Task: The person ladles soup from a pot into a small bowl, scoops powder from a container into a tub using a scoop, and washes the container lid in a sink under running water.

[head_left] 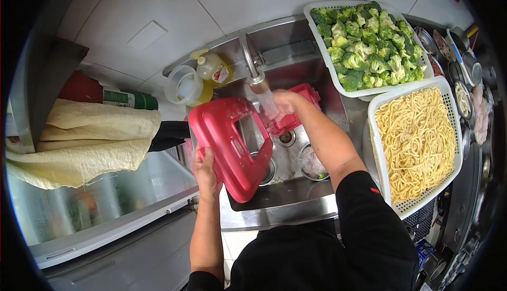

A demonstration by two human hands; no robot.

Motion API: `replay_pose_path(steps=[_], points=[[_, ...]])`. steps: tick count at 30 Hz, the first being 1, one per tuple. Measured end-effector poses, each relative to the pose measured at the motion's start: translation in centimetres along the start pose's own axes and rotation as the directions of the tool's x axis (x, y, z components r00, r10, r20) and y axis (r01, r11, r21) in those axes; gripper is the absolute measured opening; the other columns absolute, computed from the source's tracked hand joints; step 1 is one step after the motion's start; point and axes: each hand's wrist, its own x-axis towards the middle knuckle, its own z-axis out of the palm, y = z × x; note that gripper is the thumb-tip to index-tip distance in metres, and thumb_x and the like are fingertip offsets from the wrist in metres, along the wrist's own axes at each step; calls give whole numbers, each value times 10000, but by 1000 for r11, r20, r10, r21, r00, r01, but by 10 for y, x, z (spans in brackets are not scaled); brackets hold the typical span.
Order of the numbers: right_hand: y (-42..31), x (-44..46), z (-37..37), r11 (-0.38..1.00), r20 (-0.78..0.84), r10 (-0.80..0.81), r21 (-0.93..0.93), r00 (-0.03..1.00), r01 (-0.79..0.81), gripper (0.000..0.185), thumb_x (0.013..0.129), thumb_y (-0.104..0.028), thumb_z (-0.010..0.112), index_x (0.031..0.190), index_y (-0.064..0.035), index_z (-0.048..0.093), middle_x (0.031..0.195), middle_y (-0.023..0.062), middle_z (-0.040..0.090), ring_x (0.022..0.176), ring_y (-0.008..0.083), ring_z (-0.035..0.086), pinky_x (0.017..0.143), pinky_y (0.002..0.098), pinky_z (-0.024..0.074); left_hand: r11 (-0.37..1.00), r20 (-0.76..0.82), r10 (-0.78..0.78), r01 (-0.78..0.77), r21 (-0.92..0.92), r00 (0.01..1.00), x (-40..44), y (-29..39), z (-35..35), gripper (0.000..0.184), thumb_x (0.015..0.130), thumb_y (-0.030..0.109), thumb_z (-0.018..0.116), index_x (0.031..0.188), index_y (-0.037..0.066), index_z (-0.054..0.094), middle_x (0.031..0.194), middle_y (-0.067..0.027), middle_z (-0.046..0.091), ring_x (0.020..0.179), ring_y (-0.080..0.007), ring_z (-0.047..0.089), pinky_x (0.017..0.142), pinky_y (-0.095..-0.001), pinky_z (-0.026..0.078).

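A red plastic lid-like frame (222, 132) with an opening in it is tilted over the left part of the steel sink (285, 185). My left hand (207, 170) is closed on its lower left edge. Water runs from the faucet (256, 77) onto my right hand (282, 105), whose fingers are partly hidden by the stream beside the red frame. Behind and below that hand, another red plastic piece (309, 98) lies in the sink. A metal strainer with scraps (311, 161) sits near the sink's right side.
Broccoli fills a white basket (327, 61) at the upper right; noodles fill another white basket (379, 156) below it. A soap bottle (211, 68) and a clear tub (182, 84) stand behind the sink. Cream cloth (105, 132) hangs over the glass-topped freezer (105, 233) at left.
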Motion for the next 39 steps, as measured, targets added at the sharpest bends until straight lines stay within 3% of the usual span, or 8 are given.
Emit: replay_pose_path(steps=[12, 15, 20, 27, 30, 34, 35, 39], points=[[6, 15, 11, 905, -121, -169, 373, 978, 203, 246, 958, -376, 572, 985, -144, 648, 851, 33, 683, 745, 199, 655, 666, 406, 545, 998, -17, -34, 35, 49, 999, 1, -5, -1, 402, 1016, 236, 568, 1369, 63, 486, 1246, -94, 629, 1084, -205, 635, 943, -351, 524], [5, 18, 10, 909, -143, -142, 372, 980, 186, 351, 972, -416, 518, 1115, -122, 643, 1022, 108, 689, 923, 270, 669, 805, 483, 545, 1000, -27, -29, 30, 9, 999, 4, -8, 2, 362, 1008, 198, 589, 1316, 17, 536, 1180, -113, 658, 1025, -204, 653, 910, -340, 529], [-21, -11, 33, 757, 9, -209, 635, 978, 156, 680, 1010, -468, 320, 1477, 25, 356, 1523, 301, 338, 1437, 459, 286, 1165, 594, 250, 999, -30, -42, 42, 16, 999, 7, -14, 8, 349, 1008, 200, 590, 1304, 22, 540, 1174, -109, 658, 1019, -202, 650, 910, -342, 526], [-39, -17, 36, 796, 87, -213, 593, 973, 121, 793, 1010, -521, 308, 1525, 71, 196, 1588, 324, 163, 1484, 454, 168, 1201, 539, 195, 997, -15, -67, 67, 26, 998, 10, -17, 10, 338, 1009, 201, 588, 1297, 30, 542, 1176, -102, 657, 1030, -201, 645, 912, -345, 524], [-40, -24, 45, 834, 135, -236, 537, 962, 129, 757, 1022, -506, 309, 1534, 45, 216, 1611, 263, 178, 1501, 402, 163, 1214, 529, 148, 996, -26, -82, 83, 38, 996, 11, -19, 10, 340, 1012, 200, 583, 1302, 29, 540, 1183, -102, 654, 1038, -202, 643, 915, -346, 524], [-32, -41, 105, 701, 38, -678, 337, 734, 629, 697, 1048, -543, 270, 1566, -77, 244, 1637, 82, 234, 1514, 247, 185, 1235, 368, 84, 995, -30, -91, 92, 26, 995, 25, -27, 23, 339, 1014, 194, 577, 1305, 26, 538, 1191, -106, 650, 1043, -206, 643, 918, -350, 525], [-21, -39, 107, 678, -75, -734, -36, 675, 734, 689, 1046, -564, 270, 1565, -111, 268, 1592, 114, 335, 1483, 258, 271, 1216, 335, 166, 996, -21, -84, 84, 30, 996, 28, -27, 31, 343, 1013, 190, 577, 1310, 24, 535, 1197, -111, 648, 1049, -209, 642, 925, -354, 525], [38, 33, 73, 828, -482, -553, -413, 680, 381, 534, 1057, -460, 327, 1428, -111, 489, 1413, 201, 531, 1316, 332, 493, 1085, 377, 391, 995, 55, -81, 77, 66, 995, 35, -24, 67, 370, 1011, 169, 575, 1343, 16, 514, 1219, -127, 642, 1071, -226, 642, 950, -373, 518]])
